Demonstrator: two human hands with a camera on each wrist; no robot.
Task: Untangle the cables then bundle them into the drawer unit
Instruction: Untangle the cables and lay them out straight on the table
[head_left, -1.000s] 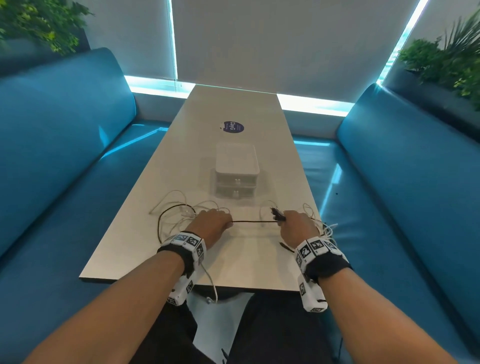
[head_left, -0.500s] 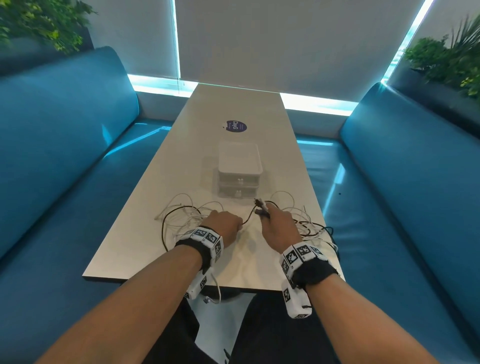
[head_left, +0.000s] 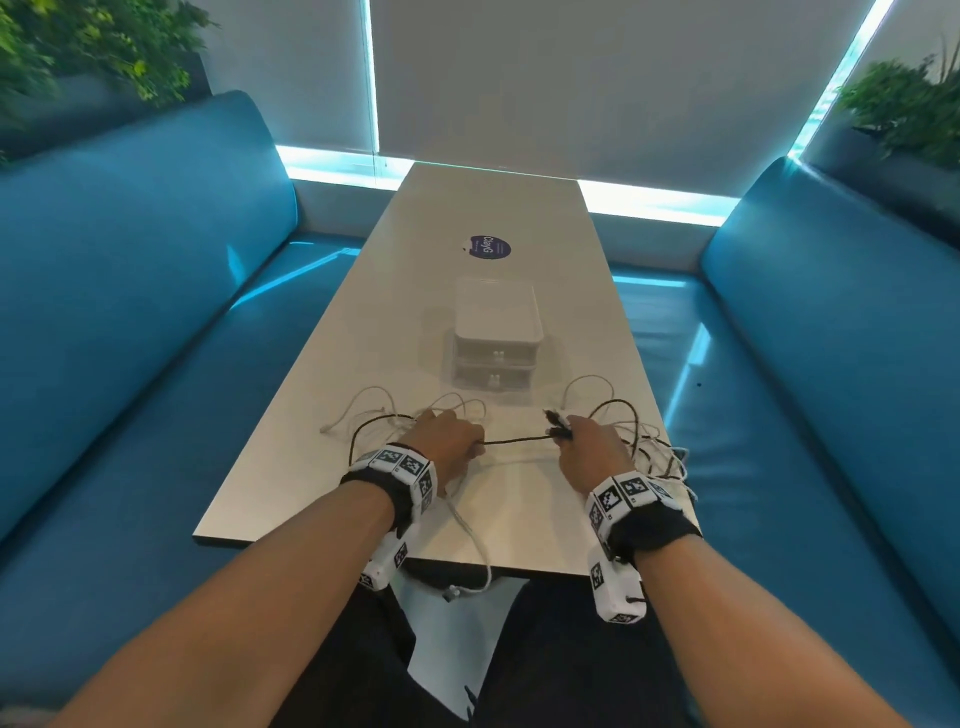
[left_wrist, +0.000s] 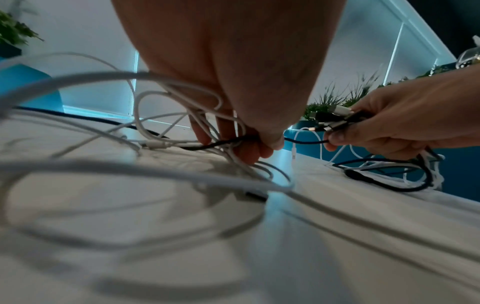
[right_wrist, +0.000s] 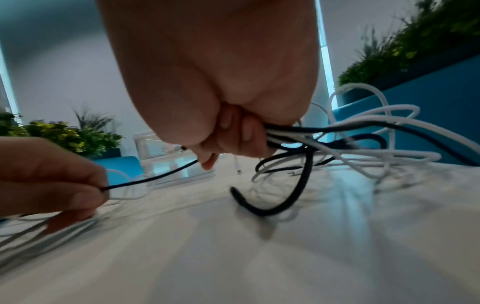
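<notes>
Across the table (head_left: 322, 415), near its front edge, my hands are spread wider apart than half a second ago, so the black cable (head_left: 517, 441) now runs nearly straight between them. Behind it stands the drawer unit (head_left: 496, 338), both drawers closed. My left hand (head_left: 449, 434) pinches the black cable amid loose white cables (head_left: 374, 415). My right hand (head_left: 589, 449) grips a bundle of plugs (left_wrist: 335, 121); blur hides their types.
</notes>
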